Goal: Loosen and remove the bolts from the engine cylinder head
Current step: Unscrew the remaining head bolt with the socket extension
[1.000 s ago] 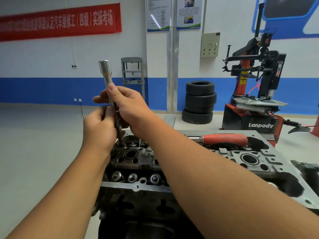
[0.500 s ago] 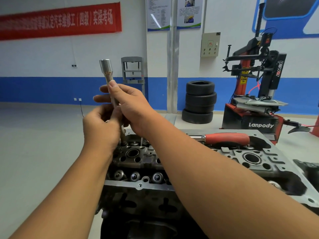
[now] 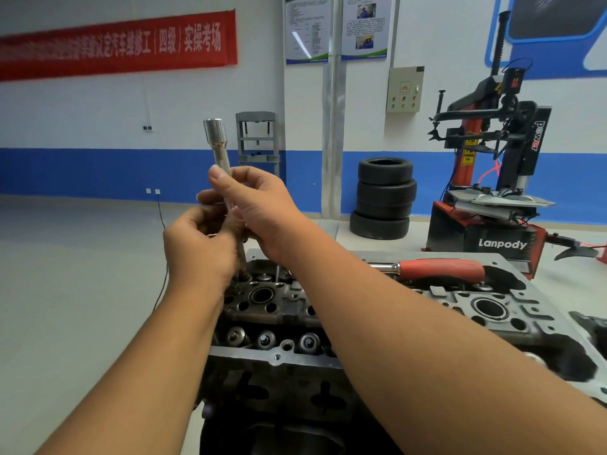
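Workshop floor, pale grey, spreads round an engine cylinder head (image 3: 387,310) that sits nearest the camera, its valve springs in a row along the near edge. Above its far left corner both hands meet on a long socket extension (image 3: 220,159). The left hand (image 3: 200,251) curls its fingers round the lower shaft; the right hand (image 3: 259,211), just above and touching it, pinches the shaft between thumb and fingers. The tool stands almost upright, long axis tilted slightly left at the top, its wide socket end pointing up and its lower tip down at the head beneath the hands. Whether a bolt is on the tip cannot be told. Right of the hands a red-handled ratchet (image 3: 440,269) lies across the head's far edge. Beyond stand stacked tyres (image 3: 384,198) and a tyre changer (image 3: 502,198) marked "Lanpody" and "power". On the wall hangs a red banner (image 3: 118,44) with white Chinese characters.
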